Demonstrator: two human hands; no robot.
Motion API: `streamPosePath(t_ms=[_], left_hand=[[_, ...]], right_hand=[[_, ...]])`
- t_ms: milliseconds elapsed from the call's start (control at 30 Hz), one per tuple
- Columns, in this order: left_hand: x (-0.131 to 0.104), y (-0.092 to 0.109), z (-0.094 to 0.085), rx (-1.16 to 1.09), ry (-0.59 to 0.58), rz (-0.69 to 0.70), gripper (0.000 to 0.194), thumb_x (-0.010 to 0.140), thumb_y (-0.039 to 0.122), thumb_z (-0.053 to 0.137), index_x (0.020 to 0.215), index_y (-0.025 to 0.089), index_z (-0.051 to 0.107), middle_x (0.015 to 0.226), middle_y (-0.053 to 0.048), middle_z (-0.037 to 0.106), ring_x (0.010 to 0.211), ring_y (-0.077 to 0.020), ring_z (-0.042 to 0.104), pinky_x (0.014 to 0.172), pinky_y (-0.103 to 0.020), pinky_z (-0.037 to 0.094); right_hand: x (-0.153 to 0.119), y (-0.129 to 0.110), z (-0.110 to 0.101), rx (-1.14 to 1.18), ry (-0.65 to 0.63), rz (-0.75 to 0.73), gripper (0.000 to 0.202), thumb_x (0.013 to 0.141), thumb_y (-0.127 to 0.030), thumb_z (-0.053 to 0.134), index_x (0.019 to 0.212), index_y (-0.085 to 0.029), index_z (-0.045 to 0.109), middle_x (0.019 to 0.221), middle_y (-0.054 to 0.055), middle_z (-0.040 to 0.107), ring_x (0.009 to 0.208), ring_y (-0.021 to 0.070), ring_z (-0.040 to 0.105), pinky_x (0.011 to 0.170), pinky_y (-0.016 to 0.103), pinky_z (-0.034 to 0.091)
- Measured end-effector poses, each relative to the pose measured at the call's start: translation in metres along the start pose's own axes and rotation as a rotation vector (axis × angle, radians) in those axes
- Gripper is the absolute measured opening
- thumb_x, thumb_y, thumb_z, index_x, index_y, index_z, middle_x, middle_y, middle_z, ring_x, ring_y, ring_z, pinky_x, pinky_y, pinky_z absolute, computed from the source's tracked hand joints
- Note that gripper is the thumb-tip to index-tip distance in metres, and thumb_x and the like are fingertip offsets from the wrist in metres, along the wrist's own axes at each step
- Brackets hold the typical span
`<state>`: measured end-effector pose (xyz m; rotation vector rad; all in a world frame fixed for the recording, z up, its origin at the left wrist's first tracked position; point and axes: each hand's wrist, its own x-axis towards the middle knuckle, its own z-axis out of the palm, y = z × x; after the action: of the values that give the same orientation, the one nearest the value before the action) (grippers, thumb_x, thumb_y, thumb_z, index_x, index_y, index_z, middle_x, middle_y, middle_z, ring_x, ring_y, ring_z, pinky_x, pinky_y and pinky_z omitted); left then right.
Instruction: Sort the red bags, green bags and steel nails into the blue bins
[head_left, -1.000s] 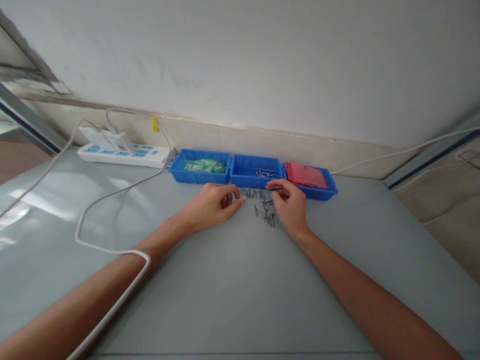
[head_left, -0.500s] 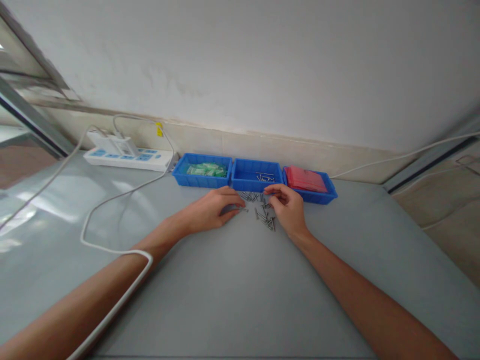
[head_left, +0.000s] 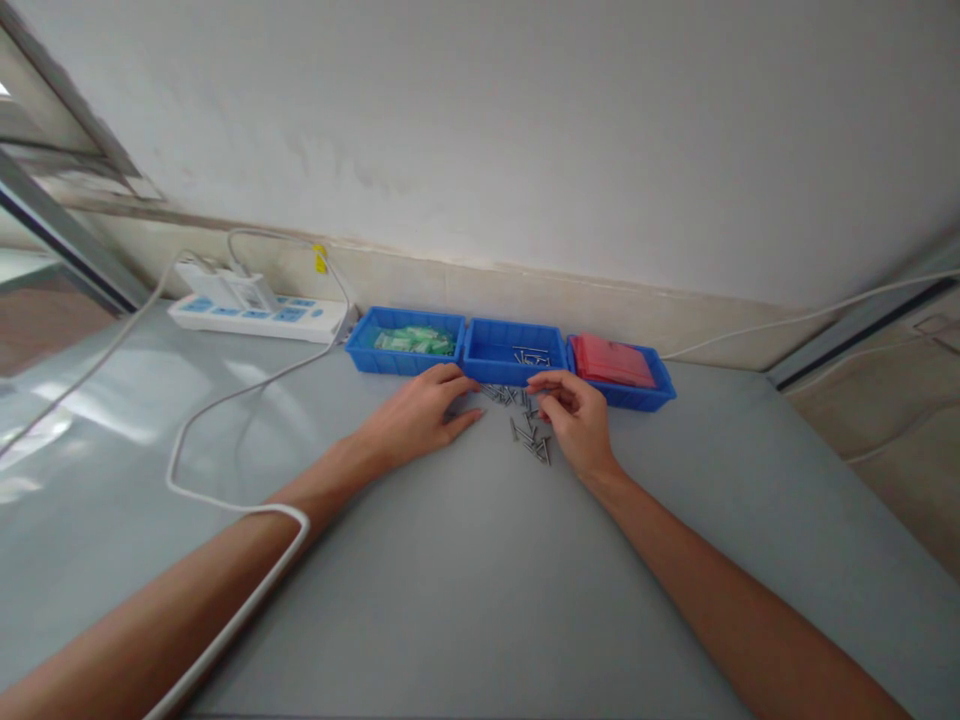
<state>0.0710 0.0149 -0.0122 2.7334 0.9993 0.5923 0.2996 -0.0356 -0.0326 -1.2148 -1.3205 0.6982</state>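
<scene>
My left hand point(head_left: 424, 418) rests on the table, its thumb apart from the fingers. Its fingertips reach the left end of a loose pile of metal screws point(head_left: 530, 440), and nothing shows between thumb and fingers. On the pile's right side is my right hand point(head_left: 576, 415), thumb and index finger curled close together over the upper screws. Whatever they hold, if anything, is too small to make out. Just behind the pile stands the middle blue bin point(head_left: 480, 368), with several small screws point(head_left: 532, 357) on its floor.
Left of it, another blue bin point(head_left: 364, 358) holds green-and-clear packets point(head_left: 416, 340). Red packets point(head_left: 615, 360) lie in the right blue bin point(head_left: 660, 397). A white power strip point(head_left: 300, 320) with plugs sits at the wall. Its white cable point(head_left: 176, 450) crosses over my left forearm.
My left hand has shifted slightly, its thumb and fingers now wider apart. The single screw by its fingertips no longer shows there. My right hand has barely moved.
</scene>
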Motion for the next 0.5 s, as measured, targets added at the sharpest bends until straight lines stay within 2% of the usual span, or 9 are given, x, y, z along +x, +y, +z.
streamPosePath(t_ms=[200, 300, 400, 500], left_hand=[[0.001, -0.003, -0.001, -0.047, -0.02, -0.03, 0.026, 0.096, 0.027, 0.048, 0.097, 0.018, 0.072, 0.093, -0.008, 0.071, 0.079, -0.0193, 0.066, 0.073, -0.029, 0.052], [0.0, 0.0, -0.008, -0.035, -0.028, -0.014, 0.028, 0.098, 0.034, 0.049, 0.104, 0.019, 0.072, 0.094, -0.007, 0.071, 0.079, -0.0191, 0.066, 0.073, -0.028, 0.05], [-0.003, 0.001, -0.019, 0.065, -0.084, -0.011, 0.032, 0.092, 0.044, 0.059, 0.109, 0.02, 0.07, 0.096, -0.007, 0.07, 0.073, -0.0194, 0.064, 0.066, -0.028, 0.048], [-0.004, -0.001, -0.026, 0.073, -0.175, 0.018, 0.024, 0.089, 0.036, 0.059, 0.103, 0.02, 0.07, 0.089, -0.005, 0.068, 0.066, -0.0169, 0.061, 0.06, -0.026, 0.045]], right_hand=[[0.0, -0.002, 0.0, 0.032, -0.003, 0.015, 0.021, 0.074, -0.021, 0.058, 0.09, -0.019, 0.072, 0.084, 0.004, 0.074, 0.065, 0.0148, 0.064, 0.059, 0.027, 0.051], [0.0, -0.001, 0.0, 0.042, -0.015, 0.014, 0.022, 0.074, -0.021, 0.058, 0.09, -0.019, 0.072, 0.084, 0.004, 0.074, 0.066, 0.0144, 0.064, 0.059, 0.026, 0.051], [0.0, -0.002, -0.001, 0.054, -0.023, 0.014, 0.021, 0.074, -0.021, 0.058, 0.09, -0.019, 0.072, 0.083, 0.004, 0.074, 0.066, 0.0145, 0.064, 0.059, 0.026, 0.051], [-0.001, -0.003, 0.0, 0.072, -0.027, 0.022, 0.021, 0.074, -0.022, 0.059, 0.09, -0.019, 0.072, 0.082, 0.004, 0.073, 0.065, 0.0143, 0.064, 0.057, 0.025, 0.051]])
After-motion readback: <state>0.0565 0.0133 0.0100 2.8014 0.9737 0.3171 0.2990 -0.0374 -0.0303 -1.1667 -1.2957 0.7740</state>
